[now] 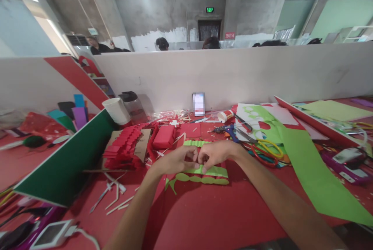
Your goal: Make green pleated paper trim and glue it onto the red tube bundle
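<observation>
My left hand (188, 157) and my right hand (214, 152) meet over a small red piece with light green paper strips across it. Both hands are closed, fingers curled and thumbs down at a light green paper strip (218, 171); the exact grip is hidden between them. Just in front lies a scalloped green paper strip (204, 180), with thin cut ends at its left. Behind my hands another pleated green strip (192, 143) shows in part. A red block (164, 137) sits beyond my left hand, beside a pile of pleated red paper (125, 147).
Scissors with red and yellow handles (266, 149) and blue-handled pliers (229, 130) lie right. A long green paper sheet (314, 172) crosses the table. A green board (72, 160) leans left, near loose sticks (119, 205). A phone (198, 104) stands against the partition (233, 75).
</observation>
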`<control>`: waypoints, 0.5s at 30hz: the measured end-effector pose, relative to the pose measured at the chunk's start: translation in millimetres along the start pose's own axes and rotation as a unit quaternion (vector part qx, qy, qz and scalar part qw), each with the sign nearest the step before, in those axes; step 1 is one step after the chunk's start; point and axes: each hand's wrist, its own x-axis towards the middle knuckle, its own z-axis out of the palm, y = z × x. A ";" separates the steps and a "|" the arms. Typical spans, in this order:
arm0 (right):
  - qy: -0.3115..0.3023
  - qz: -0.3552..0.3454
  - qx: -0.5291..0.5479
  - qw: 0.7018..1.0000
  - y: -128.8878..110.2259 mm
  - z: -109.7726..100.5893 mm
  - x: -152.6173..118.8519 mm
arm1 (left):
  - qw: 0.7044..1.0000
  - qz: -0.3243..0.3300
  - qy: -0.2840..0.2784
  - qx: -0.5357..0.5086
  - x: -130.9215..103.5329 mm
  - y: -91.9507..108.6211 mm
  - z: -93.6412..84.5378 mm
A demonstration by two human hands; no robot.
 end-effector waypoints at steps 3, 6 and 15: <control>-0.002 -0.011 0.011 1.000 -0.4 0.8 -0.5 | 1.000 -0.001 -0.002 -0.008 0.6 -0.9 -0.1; 0.007 -0.004 0.007 1.000 0.7 2.6 0.5 | 1.000 -0.007 -0.002 -0.004 1.4 -1.0 0.3; 0.140 -0.023 0.010 0.990 -0.1 7.3 -34.8 | 0.992 0.013 0.066 0.105 -14.1 14.5 -10.9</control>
